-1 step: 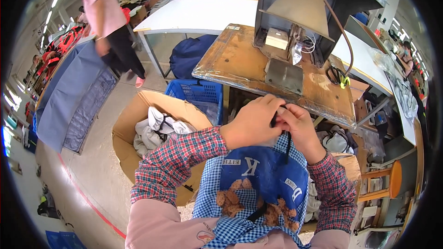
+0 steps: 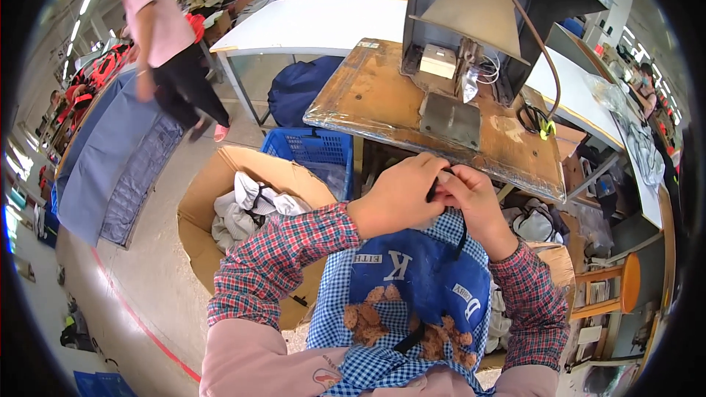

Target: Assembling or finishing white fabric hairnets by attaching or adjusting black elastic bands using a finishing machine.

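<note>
Both hands meet above my lap, just in front of the wooden machine table (image 2: 353,95). A thin black strap (image 2: 461,239) runs between them and its loose end dangles over my apron (image 2: 419,265). My left hand (image 2: 404,191) is closed on this strap, its fingertips mostly hidden behind the back of the hand. With thumb and fingers pinched together, my right hand (image 2: 468,197) grips the same strap close by. The blue checked apron, with brown fuzzy bear patches, covers my lap below.
A cardboard box (image 2: 195,206) of pale cloth pieces stands left of me, beside a blue plastic crate (image 2: 312,148). On the wooden table rises a machine with a beige funnel hood (image 2: 474,11). A person (image 2: 165,37) walks at the far left; a wooden stool (image 2: 629,283) is at right.
The person at the far left has taken part of a step. My hands stay nearly in place, still pinching the strap, with a slight shift of the fingers.
</note>
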{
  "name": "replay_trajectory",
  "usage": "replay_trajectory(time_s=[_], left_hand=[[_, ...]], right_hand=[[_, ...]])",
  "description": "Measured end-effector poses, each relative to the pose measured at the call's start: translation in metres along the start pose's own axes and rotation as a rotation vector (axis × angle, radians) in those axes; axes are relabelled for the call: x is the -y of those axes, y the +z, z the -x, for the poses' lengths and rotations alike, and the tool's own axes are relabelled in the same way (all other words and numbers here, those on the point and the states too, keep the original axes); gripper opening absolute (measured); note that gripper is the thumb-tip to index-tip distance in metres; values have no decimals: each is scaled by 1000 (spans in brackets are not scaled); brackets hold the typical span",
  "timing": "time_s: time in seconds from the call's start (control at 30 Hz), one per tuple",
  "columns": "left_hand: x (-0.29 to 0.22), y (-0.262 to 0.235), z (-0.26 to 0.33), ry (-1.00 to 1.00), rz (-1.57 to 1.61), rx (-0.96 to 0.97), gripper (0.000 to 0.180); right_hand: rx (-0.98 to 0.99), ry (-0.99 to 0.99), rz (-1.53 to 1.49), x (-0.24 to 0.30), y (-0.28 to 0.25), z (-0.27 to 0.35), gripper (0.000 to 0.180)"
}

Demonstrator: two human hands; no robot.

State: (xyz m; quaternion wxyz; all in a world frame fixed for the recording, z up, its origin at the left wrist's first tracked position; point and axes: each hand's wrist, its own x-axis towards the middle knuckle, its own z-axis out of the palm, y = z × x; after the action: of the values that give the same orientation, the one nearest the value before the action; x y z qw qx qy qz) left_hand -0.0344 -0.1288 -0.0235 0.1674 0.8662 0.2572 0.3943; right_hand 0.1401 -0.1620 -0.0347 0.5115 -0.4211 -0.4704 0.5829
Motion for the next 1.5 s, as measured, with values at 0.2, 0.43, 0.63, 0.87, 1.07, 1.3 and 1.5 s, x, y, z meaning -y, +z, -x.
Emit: replay_trajectory(time_s=[0.2, 0.43, 0.63, 0.87, 1.07, 1.3, 1.5], left_hand=[[4, -22, -3, -16, 76, 340, 34], [25, -34, -21, 42, 320, 371, 21], [31, -29, -30, -241, 525, 599, 19], [42, -19, -55, -223, 375, 425, 20], [62, -14, -78, -504, 570, 337, 26], [70, -7, -103, -701, 758, 277, 37], [77, -5, -109, -690, 846, 289, 31]], right_hand=[[119, 53, 218, 8, -8, 7, 21], [207, 120, 243, 31, -23, 1, 22], [176, 67, 226, 27, -30, -12, 17], [12, -27, 161, 10, -39, -32, 17], [-63, -36, -122, 15, -38, -60, 15], [-116, -74, -242, 15, -47, -86, 17], [-133, -72, -295, 18, -48, -94, 14]])
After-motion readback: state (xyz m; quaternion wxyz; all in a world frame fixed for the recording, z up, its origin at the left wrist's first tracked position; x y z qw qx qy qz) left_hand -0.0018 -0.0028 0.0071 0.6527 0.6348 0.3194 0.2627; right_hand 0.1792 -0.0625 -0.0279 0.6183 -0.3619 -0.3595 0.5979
